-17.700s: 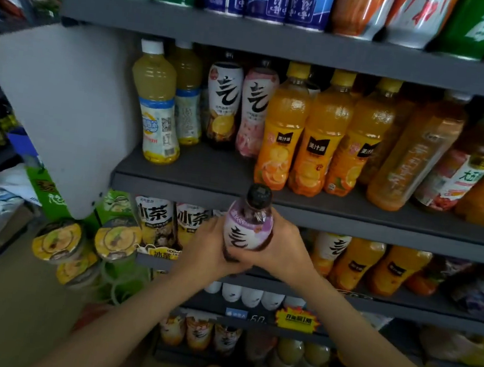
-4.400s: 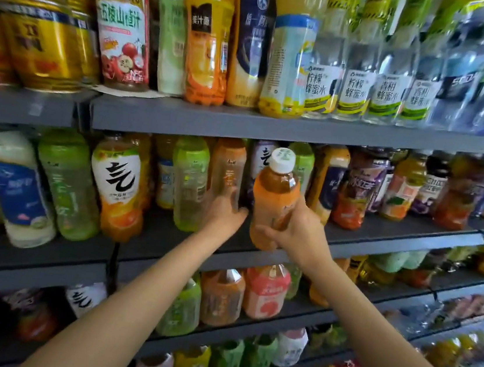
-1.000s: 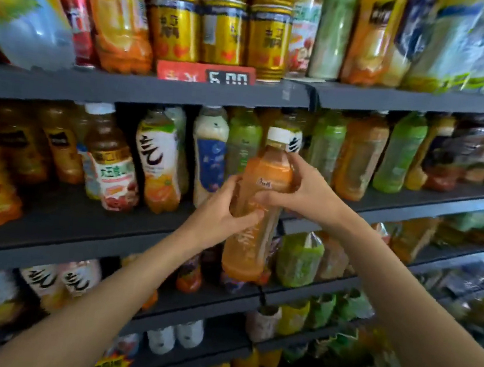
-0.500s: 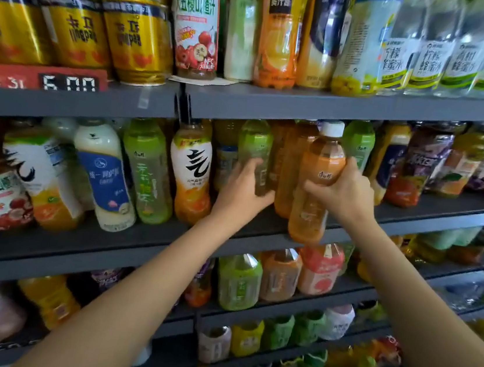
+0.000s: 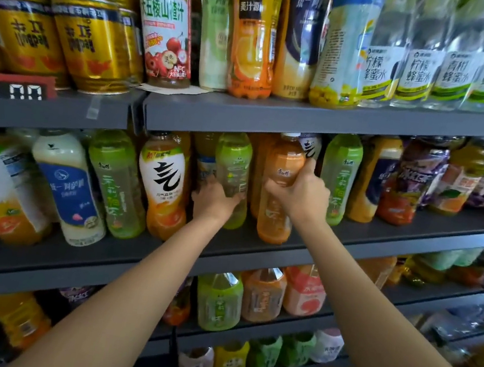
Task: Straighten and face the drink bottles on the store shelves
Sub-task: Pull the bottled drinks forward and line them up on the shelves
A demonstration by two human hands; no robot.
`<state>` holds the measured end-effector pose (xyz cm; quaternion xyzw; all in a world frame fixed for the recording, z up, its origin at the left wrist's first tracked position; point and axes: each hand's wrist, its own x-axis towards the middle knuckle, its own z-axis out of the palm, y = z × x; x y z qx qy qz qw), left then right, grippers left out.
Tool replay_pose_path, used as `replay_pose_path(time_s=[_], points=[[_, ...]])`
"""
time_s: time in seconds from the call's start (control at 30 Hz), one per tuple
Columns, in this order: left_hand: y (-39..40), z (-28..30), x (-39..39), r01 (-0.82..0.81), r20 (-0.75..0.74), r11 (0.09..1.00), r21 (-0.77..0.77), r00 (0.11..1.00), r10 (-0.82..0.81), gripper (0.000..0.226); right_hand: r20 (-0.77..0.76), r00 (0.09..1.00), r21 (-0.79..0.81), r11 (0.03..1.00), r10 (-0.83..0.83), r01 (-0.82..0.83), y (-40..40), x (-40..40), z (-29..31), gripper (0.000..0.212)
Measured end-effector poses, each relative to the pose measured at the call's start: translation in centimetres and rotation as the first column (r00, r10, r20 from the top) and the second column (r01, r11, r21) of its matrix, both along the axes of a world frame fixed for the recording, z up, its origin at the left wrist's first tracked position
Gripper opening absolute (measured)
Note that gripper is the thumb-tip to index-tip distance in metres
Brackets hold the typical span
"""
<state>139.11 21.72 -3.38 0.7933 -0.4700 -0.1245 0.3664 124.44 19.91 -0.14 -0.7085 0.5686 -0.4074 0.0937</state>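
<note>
The right hand [image 5: 300, 195] grips the orange tea bottle [image 5: 279, 188] around its upper body, fingers curled over the shoulder just below the neck. The left hand [image 5: 214, 199] is wrapped around the lower body of the adjacent green tea bottle [image 5: 234, 164]; its fingertips are hidden behind the bottle, so only a curled hold can be confirmed. Half a second earlier the orange tea bottle was held clear of the shelf front, with its base over the edge; it now stands on the middle shelf [image 5: 287, 251], upright, in the slot between the green tea bottle and a second green bottle [image 5: 340, 177] to its right. This indicates that placement is essentially complete and that the remaining work on this item is rotation to bring the label forward and alignment with the row. The cap sits close under the edge of the upper shelf [image 5: 273, 120], so vertical room is limited; any lift should be small. Lateral room is also tight: the orange tea bottle appears to touch or nearly touch both neighbours, and a white-labelled bottle [image 5: 310, 147] stands directly behind it. Open room exists mainly toward the front, where a strip of bare shelf lies ahead of the bottle bases. To the left, a white-and-orange labelled bottle [image 5: 162, 185] stands just beside the left hand.
</note>
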Motion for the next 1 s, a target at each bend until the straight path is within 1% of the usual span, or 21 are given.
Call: replay_pose_path(time_s=[0.07, 0.13, 0.2, 0.27, 0.33, 0.4, 0.43, 0.5, 0.6, 0.7, 0.77, 0.9, 1.0], points=[[0.0, -0.4, 0.3, 0.010, -0.013, 1.000, -0.008, 1.000, -0.010, 0.071, -0.010, 1.000, 0.021, 1.000, -0.014, 0.014, -0.6, 1.0, 0.1, 0.076], [0.5, -0.4, 0.5, 0.025, -0.007, 1.000, -0.013, 1.000, -0.025, 0.063, -0.019, 1.000, 0.044, 0.999, -0.021, 0.022, -0.8, 2.0, 0.2, 0.082], [1.3, -0.4, 0.5, 0.036, 0.022, 0.999, -0.039, 0.999, -0.035, 0.053, 0.020, 1.000, 0.060, 0.998, -0.012, 0.011, -0.8, 2.7, -0.1, 0.083], [2.5, -0.5, 0.3, 0.056, 0.030, 0.993, -0.107, 0.998, -0.053, 0.048, 0.067, 0.998, 0.052, 0.999, -0.010, 0.006, -0.4, 2.9, -0.7, 0.083], [3.8, -0.9, 0.1, 0.088, 0.052, 0.974, -0.207, 0.996, -0.079, 0.047, 0.156, 0.988, -0.010, 1.000, -0.023, 0.025, 0.6, 2.9, -1.8, 0.075], [5.1, -1.4, 0.0, 0.142, 0.090, 0.941, -0.306, 0.989, -0.120, 0.045, 0.266, 0.964, -0.133, 0.990, -0.013, 0.050, 2.2, 3.0, -2.6, 0.058], [5.8, -1.6, 0.1, 0.176, 0.113, 0.922, -0.346, 0.983, -0.145, 0.044, 0.291, 0.956, -0.208, 0.977, 0.024, 0.039, 3.0, 3.3, -2.8, 0.049], [7.1, -2.0, 0.7, 0.237, 0.165, 0.880, -0.412, 0.969, -0.184, 0.040, 0.282, 0.950, -0.338, 0.940, 0.135, -0.033, 4.3, 4.3, -2.9, 0.034], [9.6, -2.2, 2.8, 0.256, 0.186, 0.817, -0.517, 0.965, -0.185, 0.035, 0.237, 0.932, -0.453, 0.880, 0.273, -0.143, 6.0, 6.6, -1.8, 0.023], [12.6, -2.3, 6.4, 0.215, 0.183, 0.773, -0.597, 0.975, -0.129, 0.030, 0.199, 0.898, -0.549, 0.803, 0.393, -0.230, 8.2, 10.4, -0.6, 0.018], [15.1, -2.3, 9.6, 0.183, 0.214, 0.770, -0.612, 0.975, -0.062, 0.029, 0.197, 0.854, -0.574, 0.762, 0.482, -0.298, 10.1, 13.9, -0.3, 0.019], [20.6, -2.5, 17.4, 0.062, 0.208, 0.774, -0.630, 0.974, 0.091, 0.030, 0.111, 0.779, -0.583, 0.675, 0.618, -0.452, 15.1, 22.4, -0.9, 0.020], [24.5, -2.8, 24.1, -0.046, 0.182, 0.797, -0.602, 0.964, 0.193, 0.025, 0.088, 0.740, -0.548, 0.653, 0.667, -0.523, 18.8, 29.4, -2.0, 0.021]])
